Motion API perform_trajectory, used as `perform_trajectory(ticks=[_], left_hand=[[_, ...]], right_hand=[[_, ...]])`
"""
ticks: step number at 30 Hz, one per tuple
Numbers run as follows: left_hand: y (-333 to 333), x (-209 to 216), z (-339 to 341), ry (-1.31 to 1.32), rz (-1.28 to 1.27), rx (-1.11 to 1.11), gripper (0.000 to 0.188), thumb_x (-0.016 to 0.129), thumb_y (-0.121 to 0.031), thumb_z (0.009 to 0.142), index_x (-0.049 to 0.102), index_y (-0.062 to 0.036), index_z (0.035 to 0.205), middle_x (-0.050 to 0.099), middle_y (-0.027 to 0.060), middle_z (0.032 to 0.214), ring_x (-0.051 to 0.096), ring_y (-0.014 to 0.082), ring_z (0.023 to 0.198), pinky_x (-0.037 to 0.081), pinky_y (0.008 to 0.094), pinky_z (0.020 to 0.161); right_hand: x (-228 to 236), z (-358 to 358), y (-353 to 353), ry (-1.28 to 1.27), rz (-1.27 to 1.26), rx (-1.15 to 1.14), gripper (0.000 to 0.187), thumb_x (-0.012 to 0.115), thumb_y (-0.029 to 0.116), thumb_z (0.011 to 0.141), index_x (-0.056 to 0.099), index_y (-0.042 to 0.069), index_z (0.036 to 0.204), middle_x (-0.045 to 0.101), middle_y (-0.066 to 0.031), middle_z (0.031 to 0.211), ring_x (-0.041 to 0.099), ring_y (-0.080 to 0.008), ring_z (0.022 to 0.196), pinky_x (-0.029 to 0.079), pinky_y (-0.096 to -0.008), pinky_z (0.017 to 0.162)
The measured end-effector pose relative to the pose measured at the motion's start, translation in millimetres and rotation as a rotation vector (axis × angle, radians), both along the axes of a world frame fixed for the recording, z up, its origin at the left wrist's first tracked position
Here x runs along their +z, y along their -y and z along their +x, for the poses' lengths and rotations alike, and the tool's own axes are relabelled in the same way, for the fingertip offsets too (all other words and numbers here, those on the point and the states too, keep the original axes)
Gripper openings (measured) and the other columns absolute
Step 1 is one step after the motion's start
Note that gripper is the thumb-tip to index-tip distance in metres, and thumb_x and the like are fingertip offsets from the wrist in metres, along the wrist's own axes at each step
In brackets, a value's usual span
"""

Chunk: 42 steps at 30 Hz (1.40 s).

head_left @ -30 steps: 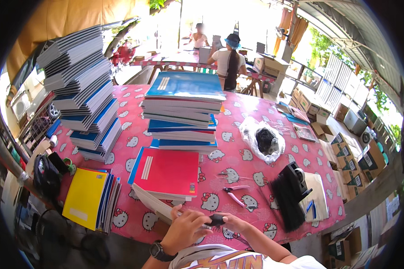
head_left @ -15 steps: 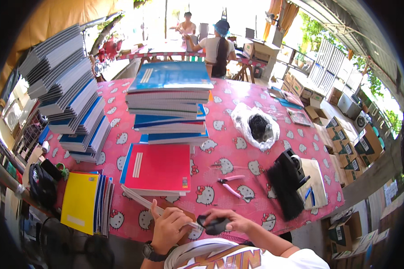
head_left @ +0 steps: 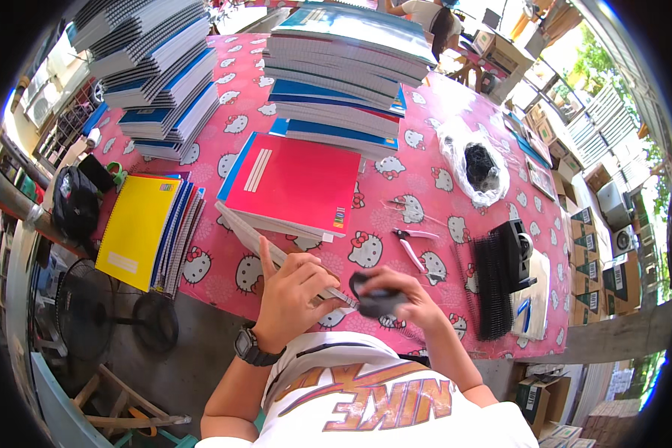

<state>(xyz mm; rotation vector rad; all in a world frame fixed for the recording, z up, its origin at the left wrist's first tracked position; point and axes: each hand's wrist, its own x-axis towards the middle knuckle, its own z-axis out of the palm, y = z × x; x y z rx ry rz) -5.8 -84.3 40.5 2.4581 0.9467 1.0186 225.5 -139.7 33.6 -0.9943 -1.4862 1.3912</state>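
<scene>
My left hand (head_left: 293, 295), with a black watch at its wrist, grips a thin notebook (head_left: 243, 231) seen edge-on at the near edge of the table. My right hand (head_left: 414, 299) is closed on a rounded black tool (head_left: 381, 293), blurred by motion, whose exact kind I cannot make out. The tool sits at the right end of the notebook's edge, by my left fingertips. Just beyond lies a stack topped by a red notebook (head_left: 295, 179). Pink-handled pliers (head_left: 412, 250) rest on the patterned pink tablecloth (head_left: 343, 201), to the right of that stack.
Tall stacks of spiral notebooks (head_left: 160, 93) and blue-topped notebooks (head_left: 336, 86) stand farther back. Yellow-topped notebooks (head_left: 138, 231) lie at left. Black binding coils (head_left: 493, 291), a tape dispenser (head_left: 517, 257) and a plastic bag (head_left: 485, 168) are at right. A person (head_left: 433, 22) works behind.
The whole view has tilted downward, so the table and stacks appear higher. Both hands keep hold of the notebook and the black tool; the tool stays at the notebook's end.
</scene>
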Motion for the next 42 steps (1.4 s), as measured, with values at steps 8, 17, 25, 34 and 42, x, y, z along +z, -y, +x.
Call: perform_trajectory(ticks=[8,17,25,34,42], left_hand=[[-1.1,6.3,2.5,-0.008,0.04,0.065,0.036,0.081,-0.033,0.056,0.065,-0.0188,0.085,0.058,-0.0032,0.093,0.051,0.02,0.108,0.006,0.0634,0.108],[-4.0,4.3,-0.2,0.019,-0.025,0.068,0.032,0.081,-0.03,0.054,0.064,-0.0173,0.078,0.055,-0.003,0.085,0.052,0.0193,0.102,0.008,0.0613,0.108],[-2.8,2.9,-0.2,0.052,0.008,0.092,0.039,0.083,-0.035,0.05,0.064,-0.0164,0.078,0.057,-0.0019,0.084,0.054,0.0218,0.099,0.011,0.0586,0.108],[-10.1,6.1,-10.9,0.07,-0.061,0.06,0.05,0.082,-0.026,0.056,0.062,-0.0139,0.1,0.062,0.0001,0.096,0.055,0.0212,0.104,0.015,0.0531,0.11],[-4.9,7.8,-13.5,0.076,-0.129,0.062,0.074,0.083,-0.027,0.057,0.051,-0.0133,0.122,0.061,0.0022,0.101,0.055,0.0216,0.105,0.017,0.0522,0.11]], right_hand=[[12.1,5.5,-23.9,0.118,0.023,-0.003,0.062,0.066,0.053,0.071,0.065,0.001,0.104,0.058,-0.0165,0.114,0.05,-0.0255,0.111,0.035,-0.0379,0.096],[19.0,-9.7,-3.8,-0.096,0.045,0.144,0.075,0.066,0.062,0.067,0.064,-0.001,0.107,0.058,-0.0155,0.115,0.049,-0.0289,0.115,0.033,-0.0407,0.1],[4.8,-6.7,-4.8,-0.083,-0.002,-0.092,0.075,0.066,0.062,0.066,0.064,-0.002,0.105,0.054,-0.0212,0.117,0.051,-0.0301,0.112,0.037,-0.0365,0.095],[11.2,-14.6,-10.3,-0.112,0.082,0.04,0.068,0.067,0.056,0.069,0.064,0.001,0.108,0.055,-0.0185,0.12,0.05,-0.0288,0.114,0.036,-0.0398,0.097],[17.3,-26.3,-20.0,0.07,0.106,0.014,0.059,0.07,0.05,0.068,0.066,0.004,0.105,0.058,-0.0167,0.114,0.051,-0.027,0.113,0.038,-0.0396,0.095]])
